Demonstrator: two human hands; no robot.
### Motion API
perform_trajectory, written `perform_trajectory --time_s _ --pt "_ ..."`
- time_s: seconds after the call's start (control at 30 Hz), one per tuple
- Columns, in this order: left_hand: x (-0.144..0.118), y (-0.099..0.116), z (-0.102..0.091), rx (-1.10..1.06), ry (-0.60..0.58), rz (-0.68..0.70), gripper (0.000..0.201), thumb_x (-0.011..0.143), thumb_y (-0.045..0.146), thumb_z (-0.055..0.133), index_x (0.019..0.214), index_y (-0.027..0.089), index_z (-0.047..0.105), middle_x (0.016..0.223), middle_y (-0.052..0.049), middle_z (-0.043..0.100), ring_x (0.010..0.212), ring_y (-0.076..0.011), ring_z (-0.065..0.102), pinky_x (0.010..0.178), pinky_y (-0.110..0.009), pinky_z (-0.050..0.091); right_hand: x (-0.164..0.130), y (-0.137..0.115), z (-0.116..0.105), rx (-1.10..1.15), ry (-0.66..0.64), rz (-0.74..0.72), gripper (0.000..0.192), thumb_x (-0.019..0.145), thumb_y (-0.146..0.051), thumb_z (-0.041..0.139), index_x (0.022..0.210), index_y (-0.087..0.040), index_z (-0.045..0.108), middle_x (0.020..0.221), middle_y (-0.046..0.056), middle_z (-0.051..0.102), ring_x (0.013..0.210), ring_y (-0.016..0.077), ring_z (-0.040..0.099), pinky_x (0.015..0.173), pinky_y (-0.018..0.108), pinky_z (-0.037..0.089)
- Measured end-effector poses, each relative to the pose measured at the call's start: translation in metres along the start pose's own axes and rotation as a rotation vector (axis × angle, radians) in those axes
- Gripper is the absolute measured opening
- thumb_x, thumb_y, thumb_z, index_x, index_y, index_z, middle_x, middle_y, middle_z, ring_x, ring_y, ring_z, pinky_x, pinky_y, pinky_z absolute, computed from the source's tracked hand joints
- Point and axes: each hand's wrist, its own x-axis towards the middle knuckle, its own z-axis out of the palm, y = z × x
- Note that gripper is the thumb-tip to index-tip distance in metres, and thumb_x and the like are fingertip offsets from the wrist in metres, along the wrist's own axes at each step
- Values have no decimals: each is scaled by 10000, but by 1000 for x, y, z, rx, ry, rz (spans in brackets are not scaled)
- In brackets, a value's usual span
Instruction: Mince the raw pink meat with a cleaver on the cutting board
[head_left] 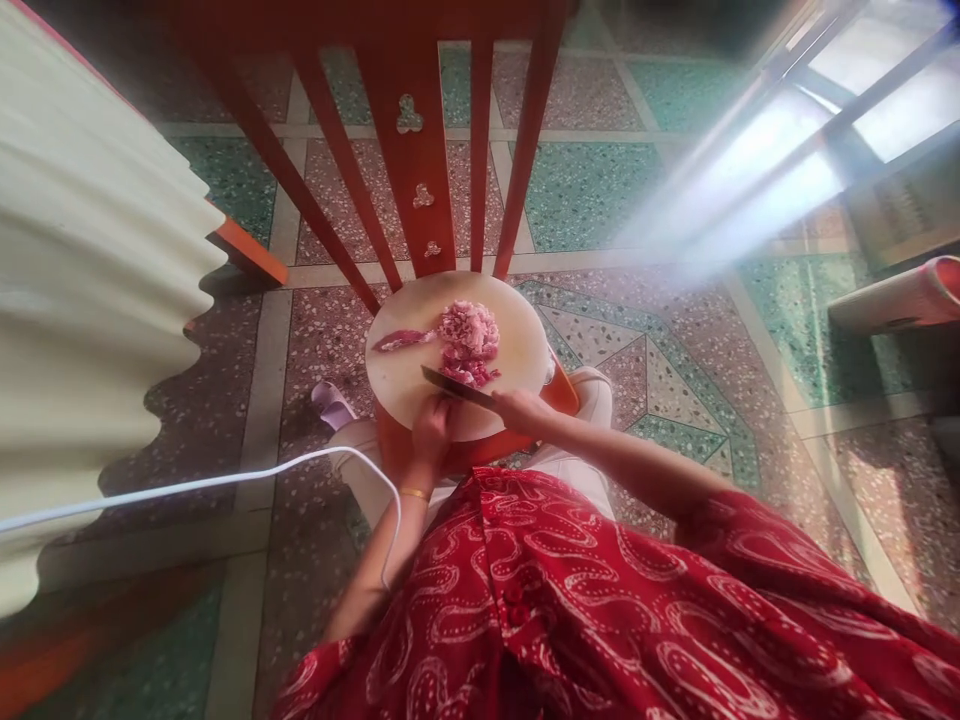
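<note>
A round, pale cutting board (pixel 401 390) rests on the seat of an orange-red wooden chair. On it sits a heap of chopped raw meat (pixel 469 335), with more small cut pieces just below. A longer uncut strip of meat (pixel 405 340) lies to the left of the heap. My right hand (pixel 519 412) is closed round the handle of a knife (pixel 459 388), whose dark blade points left across the board in front of the meat. Close to the blade, at the board's near edge, my left hand (pixel 433 428) has its fingers curled together; whatever they grip is hidden.
The chair's slatted back (pixel 405 150) rises beyond the board. A white cable (pixel 225 490) runs in from the left across my left arm. Pale curtain cloth (pixel 90 300) hangs at left. Patterned terrazzo floor (pixel 592 195) lies around, with bright light at upper right.
</note>
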Motion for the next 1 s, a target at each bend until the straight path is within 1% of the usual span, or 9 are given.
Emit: perform_trajectory --time_s 0.1,0.23,0.37,0.5,0.6,0.77,0.87,0.93,1.0 --pt "0 1 0 -3 21 14 164 882 212 455 916 174 610 925 -88 618 881 -207 550 800 -346 458 -22 12 4 -14 4 51 246 917 -189 348 1104 -168 507 843 97 665 739 196 660 583 242 457" --pt "-1 1 1 44 23 -10 160 881 231 460 889 170 607 897 -100 616 886 -224 546 787 -364 458 -22 6 7 -15 -15 22 216 909 -196 378 1085 -172 501 814 90 664 725 189 660 580 241 456" --pt "0 -2 2 41 -10 -6 159 882 235 457 887 171 602 900 -93 626 877 -223 545 799 -376 456 8 -9 5 25 -9 -18 216 892 -179 390 1076 -165 503 859 100 668 790 206 661 621 260 476" --pt "0 -5 3 64 -56 10 159 871 223 460 907 157 600 881 -104 632 865 -234 553 796 -386 459 52 -34 -4 43 71 -78 239 872 -144 392 1081 -143 507 947 136 662 873 219 654 687 282 489" --pt "-1 -4 0 61 -73 -3 160 866 209 458 914 167 605 888 -103 629 869 -229 560 804 -386 462 61 -42 -7 52 107 -102 244 868 -142 397 1083 -131 512 953 148 663 897 224 650 708 286 489" --pt "3 -1 0 1 -50 20 192 884 230 454 970 175 617 994 -96 626 958 -218 546 873 -376 455 23 -2 3 72 26 -53 235 887 -173 417 1094 -169 529 933 103 674 831 207 662 644 251 469" --pt "17 0 5 -22 -91 37 221 891 204 423 983 170 621 1016 -96 626 987 -216 542 889 -373 453 0 22 7 39 52 111 234 919 -205 368 1078 -164 534 889 109 674 797 217 666 607 254 456" --pt "25 3 5 -27 -120 24 237 893 191 405 986 173 622 1020 -97 627 983 -217 546 885 -382 456 -8 27 7 28 92 156 249 910 -180 353 1088 -166 527 860 105 672 767 221 666 587 259 451" --pt "28 7 2 -27 -91 -1 235 891 205 418 1018 169 612 1068 -109 614 1012 -227 539 902 -403 447 -11 24 5 31 128 136 267 900 -157 343 1103 -173 515 831 96 667 736 215 663 572 255 446"
